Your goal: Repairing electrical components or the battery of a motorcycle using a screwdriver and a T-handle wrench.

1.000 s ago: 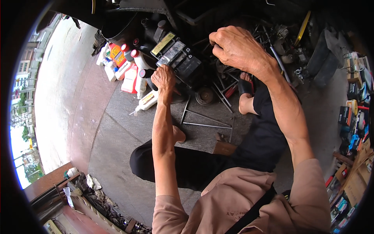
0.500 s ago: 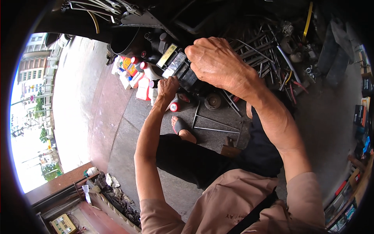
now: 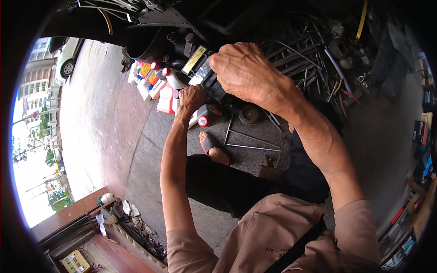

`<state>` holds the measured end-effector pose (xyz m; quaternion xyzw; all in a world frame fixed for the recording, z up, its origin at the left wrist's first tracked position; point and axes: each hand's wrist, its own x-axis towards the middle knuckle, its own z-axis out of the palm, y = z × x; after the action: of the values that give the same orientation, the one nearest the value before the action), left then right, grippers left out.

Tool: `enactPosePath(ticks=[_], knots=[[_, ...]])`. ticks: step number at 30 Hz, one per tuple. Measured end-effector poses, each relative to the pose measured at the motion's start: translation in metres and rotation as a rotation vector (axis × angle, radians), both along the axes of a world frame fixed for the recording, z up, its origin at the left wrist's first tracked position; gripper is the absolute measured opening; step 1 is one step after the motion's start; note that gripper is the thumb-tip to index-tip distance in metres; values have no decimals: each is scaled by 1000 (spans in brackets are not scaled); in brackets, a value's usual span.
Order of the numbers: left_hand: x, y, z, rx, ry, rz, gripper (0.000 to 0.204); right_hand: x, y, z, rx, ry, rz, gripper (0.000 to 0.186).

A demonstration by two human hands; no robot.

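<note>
My right hand [image 3: 246, 72] is closed with its knuckles up, above a group of dark parts. What its fingers hold, if anything, is hidden. Lower and to the left, my left hand [image 3: 191, 98] is curled closed beside a dark box-shaped thing with a yellow label [image 3: 194, 60] and a pale label. I cannot make out what lies inside its fingers. Just below the left hand lies a dark bottle with a red cap [image 3: 211, 116]. Several red, orange and white bottles [image 3: 165, 103] stand to the left of it.
Long metal tools [image 3: 300, 57] lie heaped at the far right. A round metal part [image 3: 248, 114] and a thin metal rod frame [image 3: 252, 146] rest on the floor near my foot [image 3: 210, 142]. Wrenches [image 3: 125, 7] hang at the far left. Shelves with boxes [image 3: 419, 132] line the right edge.
My right hand has shifted slightly left. The left hand has moved a little up and stays closed. A white car has come into view at the far left.
</note>
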<state>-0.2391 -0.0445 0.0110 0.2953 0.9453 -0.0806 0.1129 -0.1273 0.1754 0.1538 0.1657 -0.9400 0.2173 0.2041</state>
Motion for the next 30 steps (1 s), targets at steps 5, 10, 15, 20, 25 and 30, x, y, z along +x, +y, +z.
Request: enactPosePath(ticks=[5,10,15,20,25,30], knots=[[2,4,0,-22,30,-5,20,-3,-8,1,22,-24,22,13],[1,1,-3,73,104,-77,16,-3,-16,0,2,-27,40,13],[-1,6,1,63,65,-86,12,-6,-17,-12,8,91,23,14],[-2,0,1,-40,62,-107,11,-3,-19,5,-6,-70,43,13],[2,5,6,-21,17,-36,18,-2,-14,5,-8,-130,54,14],[4,4,2,25,23,8,20,-3,-17,7,19,-212,48,14]])
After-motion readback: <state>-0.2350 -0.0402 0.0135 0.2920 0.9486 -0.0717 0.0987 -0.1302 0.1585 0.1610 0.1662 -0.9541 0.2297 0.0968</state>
